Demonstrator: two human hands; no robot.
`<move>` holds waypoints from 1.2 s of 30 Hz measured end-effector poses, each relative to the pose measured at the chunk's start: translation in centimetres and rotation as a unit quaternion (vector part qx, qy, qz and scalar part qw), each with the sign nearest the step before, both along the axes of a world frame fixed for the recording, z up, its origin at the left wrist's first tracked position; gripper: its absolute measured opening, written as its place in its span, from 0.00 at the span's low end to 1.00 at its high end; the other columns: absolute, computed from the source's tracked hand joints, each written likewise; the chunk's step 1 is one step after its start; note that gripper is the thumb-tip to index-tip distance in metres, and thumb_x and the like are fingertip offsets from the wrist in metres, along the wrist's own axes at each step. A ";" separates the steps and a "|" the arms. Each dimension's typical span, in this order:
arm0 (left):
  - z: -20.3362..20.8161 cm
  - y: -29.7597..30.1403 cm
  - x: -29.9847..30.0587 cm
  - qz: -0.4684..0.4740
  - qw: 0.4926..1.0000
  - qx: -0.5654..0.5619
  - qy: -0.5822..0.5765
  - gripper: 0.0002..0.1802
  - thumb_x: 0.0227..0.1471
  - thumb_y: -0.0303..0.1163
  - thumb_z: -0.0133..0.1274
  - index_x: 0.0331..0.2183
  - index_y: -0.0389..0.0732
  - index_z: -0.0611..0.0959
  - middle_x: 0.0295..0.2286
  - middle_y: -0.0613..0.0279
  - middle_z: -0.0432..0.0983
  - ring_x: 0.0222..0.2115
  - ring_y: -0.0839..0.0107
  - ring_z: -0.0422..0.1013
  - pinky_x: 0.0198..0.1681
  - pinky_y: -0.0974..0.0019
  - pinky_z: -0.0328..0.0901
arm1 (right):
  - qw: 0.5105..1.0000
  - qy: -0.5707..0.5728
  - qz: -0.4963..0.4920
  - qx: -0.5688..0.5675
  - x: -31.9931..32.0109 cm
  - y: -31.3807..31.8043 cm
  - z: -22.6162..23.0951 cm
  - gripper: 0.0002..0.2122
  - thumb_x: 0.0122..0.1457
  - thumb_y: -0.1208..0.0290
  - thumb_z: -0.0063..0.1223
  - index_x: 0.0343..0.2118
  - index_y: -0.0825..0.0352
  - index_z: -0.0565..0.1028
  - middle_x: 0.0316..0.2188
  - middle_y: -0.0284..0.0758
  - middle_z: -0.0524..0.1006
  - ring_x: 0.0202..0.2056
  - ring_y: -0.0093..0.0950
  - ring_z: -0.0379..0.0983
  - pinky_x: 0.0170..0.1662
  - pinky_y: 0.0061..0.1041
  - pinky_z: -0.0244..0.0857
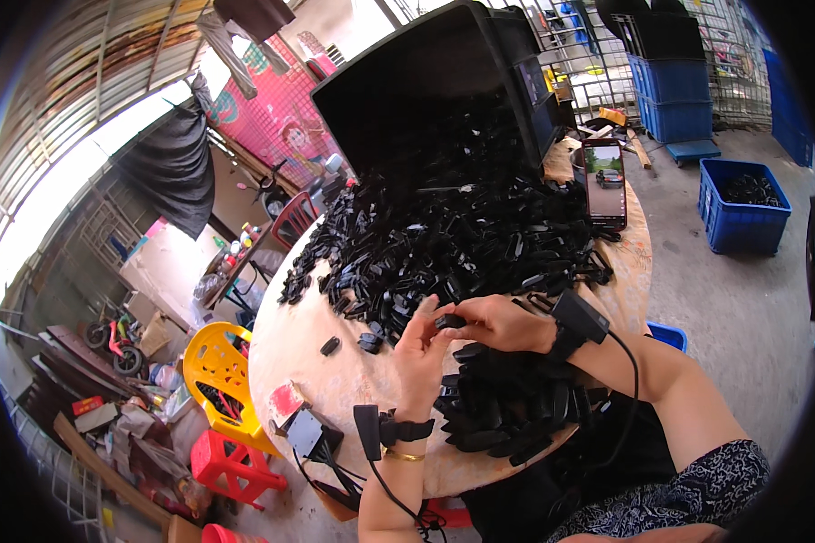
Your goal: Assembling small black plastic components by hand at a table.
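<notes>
A round, pale, worn table [285, 371] fills the middle of a cluttered, partly roofed yard with a grey concrete floor [697, 308]. On its far side, a large black bin [407, 81] lies tipped, its mouth open onto a broad pile of small black parts [444, 235]. A second heap of black pieces [516, 398] sits at the near edge. To the left stand a yellow chair [210, 362] and a red stool [231, 466]; to the far right, stacked blue crates [679, 100] and a separate blue crate [747, 226] holding dark items.

Both forearms reach in from the near side, hands meeting between the two heaps. The right hand [507, 324], coming across from the right, pinches a small black piece [449, 321] between thumb and forefinger; the left hand [418, 339], fingers pointing away, closes on its left end. Each wrist wears a strapped black device.

On the table's right, an upright phone [607, 181] shows a car; the marks along its lower screen are too small to read.
</notes>
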State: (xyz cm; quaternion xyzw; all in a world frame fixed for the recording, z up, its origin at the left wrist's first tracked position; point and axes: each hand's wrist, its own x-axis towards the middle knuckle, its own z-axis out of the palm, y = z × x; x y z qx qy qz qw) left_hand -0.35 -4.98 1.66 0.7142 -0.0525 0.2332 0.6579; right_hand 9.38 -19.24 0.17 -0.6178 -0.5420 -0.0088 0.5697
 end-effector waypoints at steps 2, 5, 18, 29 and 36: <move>-0.6 0.4 0.2 0.000 1.000 0.025 -0.016 0.23 0.50 0.16 0.51 0.50 0.36 0.72 0.44 0.59 0.72 0.38 0.78 0.69 0.43 0.75 0.65 | 0.999 0.023 0.018 0.018 0.3 0.4 -0.8 0.18 0.56 0.65 0.55 0.45 0.73 0.72 0.26 0.45 0.75 0.25 0.29 0.72 0.30 0.25 0.65; -1.0 0.7 0.3 0.005 0.999 0.052 -0.013 0.21 0.48 0.17 0.54 0.47 0.37 0.76 0.43 0.61 0.71 0.41 0.75 0.69 0.45 0.74 0.64 | 0.997 0.065 0.047 0.015 0.7 0.3 -1.0 0.19 0.57 0.64 0.54 0.46 0.74 0.71 0.28 0.46 0.76 0.27 0.23 0.71 0.32 0.23 0.66; 1.2 -1.9 -1.0 -0.081 0.908 0.399 -0.100 0.20 0.33 0.24 0.65 0.35 0.38 0.83 0.29 0.58 0.75 0.33 0.64 0.70 0.36 0.67 0.65 | 0.962 -0.072 -0.262 0.006 3.9 -1.7 -0.4 0.10 0.45 0.81 0.48 0.32 0.68 0.76 0.27 0.37 0.76 0.28 0.32 0.74 0.31 0.27 0.68; -2.1 3.6 1.3 0.176 0.874 0.450 -0.042 0.13 0.43 0.25 0.56 0.36 0.37 0.81 0.36 0.54 0.76 0.38 0.56 0.69 0.43 0.62 0.64 | 0.895 -0.313 -0.295 -0.117 3.8 0.2 -2.7 0.11 0.47 0.76 0.50 0.35 0.66 0.76 0.32 0.33 0.73 0.34 0.34 0.66 0.38 0.28 0.66; -3.6 3.6 2.4 0.186 0.820 0.541 0.007 0.15 0.39 0.26 0.57 0.35 0.38 0.79 0.34 0.56 0.72 0.39 0.54 0.66 0.41 0.59 0.64 | 0.919 -0.249 -0.300 -0.054 3.9 -0.3 -1.6 0.10 0.45 0.77 0.51 0.32 0.65 0.76 0.31 0.34 0.73 0.35 0.35 0.69 0.38 0.29 0.66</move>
